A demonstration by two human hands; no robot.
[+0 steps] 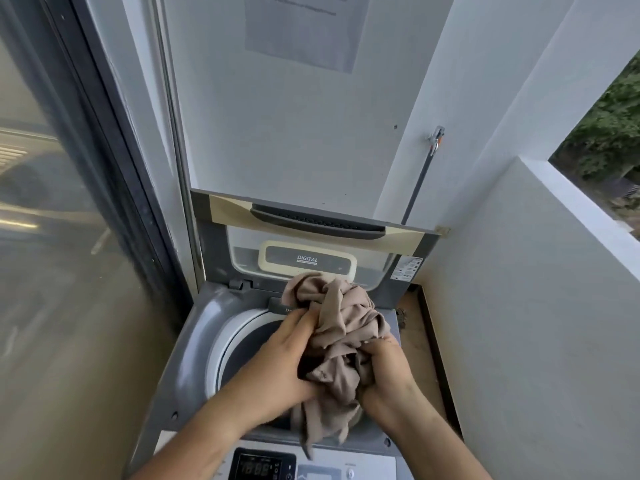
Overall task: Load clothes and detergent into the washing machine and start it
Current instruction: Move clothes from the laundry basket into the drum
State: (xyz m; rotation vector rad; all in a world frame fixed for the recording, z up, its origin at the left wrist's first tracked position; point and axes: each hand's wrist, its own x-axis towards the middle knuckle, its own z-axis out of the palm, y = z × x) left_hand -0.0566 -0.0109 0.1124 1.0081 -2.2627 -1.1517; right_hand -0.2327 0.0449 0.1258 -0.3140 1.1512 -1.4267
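The left hand (277,362) was closed on the left side of a bunched beige garment (341,344), fingers curled into the cloth. The right hand (388,372) was clamped on its right side, fingers buried in the folds. The garment was held above the open drum (235,344) of the washer (194,355), one loose end hanging over the front rim. The lid (311,237) stood raised behind; its label read "DIGITAL", the smaller print below illegible. The control panel (265,465) at the near edge showed a lit display, digits unclear. A printed sheet (304,26) on the wall was unreadable.
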